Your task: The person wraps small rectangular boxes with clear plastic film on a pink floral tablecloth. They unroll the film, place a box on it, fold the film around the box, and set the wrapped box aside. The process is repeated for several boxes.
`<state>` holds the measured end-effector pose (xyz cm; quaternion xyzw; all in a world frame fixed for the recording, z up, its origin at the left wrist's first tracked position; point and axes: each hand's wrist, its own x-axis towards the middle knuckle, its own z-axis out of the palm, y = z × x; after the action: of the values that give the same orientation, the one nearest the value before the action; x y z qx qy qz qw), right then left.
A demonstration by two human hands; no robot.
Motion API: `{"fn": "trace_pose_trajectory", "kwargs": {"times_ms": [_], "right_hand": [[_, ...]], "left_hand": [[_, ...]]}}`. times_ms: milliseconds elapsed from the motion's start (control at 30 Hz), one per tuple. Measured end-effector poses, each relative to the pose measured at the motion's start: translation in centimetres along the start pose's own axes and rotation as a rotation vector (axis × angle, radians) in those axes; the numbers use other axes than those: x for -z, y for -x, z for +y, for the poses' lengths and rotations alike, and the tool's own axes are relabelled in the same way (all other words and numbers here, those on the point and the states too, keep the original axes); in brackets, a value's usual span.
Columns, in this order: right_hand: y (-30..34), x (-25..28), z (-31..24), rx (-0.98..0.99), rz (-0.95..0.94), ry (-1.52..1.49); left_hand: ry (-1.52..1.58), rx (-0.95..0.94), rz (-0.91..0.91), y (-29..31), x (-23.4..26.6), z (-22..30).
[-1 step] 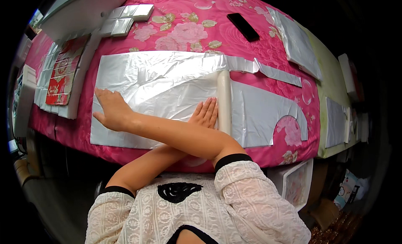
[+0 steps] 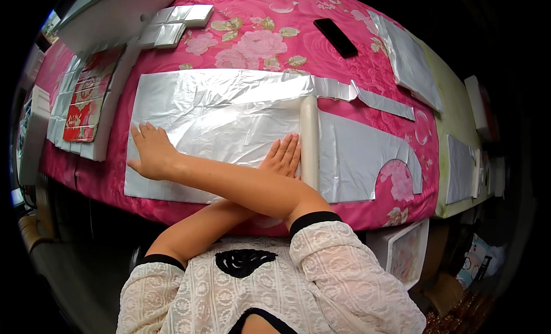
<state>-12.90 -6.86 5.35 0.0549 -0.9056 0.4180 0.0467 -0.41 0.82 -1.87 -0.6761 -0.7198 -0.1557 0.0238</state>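
A shiny silver-white plastic sheet (image 2: 229,124), shaped like an apron with a curved cut-out and a narrow strap at its right end, lies flat in front of me. Across it rests a pale, rounded bar (image 2: 309,144). My forearms cross, the right one over the left. My left hand (image 2: 282,155) lies flat on the sheet, fingers stretched, its fingertips close against the bar's left side. Over at the sheet's left edge, my right hand (image 2: 152,153) rests palm down with fingers spread. Neither hand grasps anything.
A pink flowered cloth (image 2: 252,44) covers the table. A black phone (image 2: 336,38) lies at the back. Small silver packets (image 2: 182,15) and a red patterned pack (image 2: 86,119) are on the left. Folded plastic (image 2: 408,61) lies at the right, above a white bin (image 2: 407,253).
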Motion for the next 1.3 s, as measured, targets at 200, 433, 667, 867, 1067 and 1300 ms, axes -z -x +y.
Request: {"fn": "trace_pose_trajectory", "kwargs": {"times_ms": [200,433,667,867,1067,1300], "right_hand": [[3.5,7.3,-3.7,0.286,-0.553,0.020],[17.5,23.1,16.1,-0.179,0.529,0.660],[17.5,21.9,21.9,-0.276,0.623,0.737],[17.1,24.1,23.9,-0.355,0.906,0.825],[25.6,32.5,26.3,-0.511,1.067,0.938],[37.1,38.4,24.7,-1.040,1.217,0.956]], "left_hand": [[-0.001,0.028,0.151,1.0,-1.1,-0.4],[0.150,0.070,0.008,0.1,1.9,0.7],[0.108,0.091,-0.048,0.3,2.3,0.3],[0.110,0.070,-0.016,0.3,2.3,0.3],[0.088,0.071,-0.036,0.3,2.3,0.4],[0.099,0.070,-0.021,0.4,2.3,0.5]]}}
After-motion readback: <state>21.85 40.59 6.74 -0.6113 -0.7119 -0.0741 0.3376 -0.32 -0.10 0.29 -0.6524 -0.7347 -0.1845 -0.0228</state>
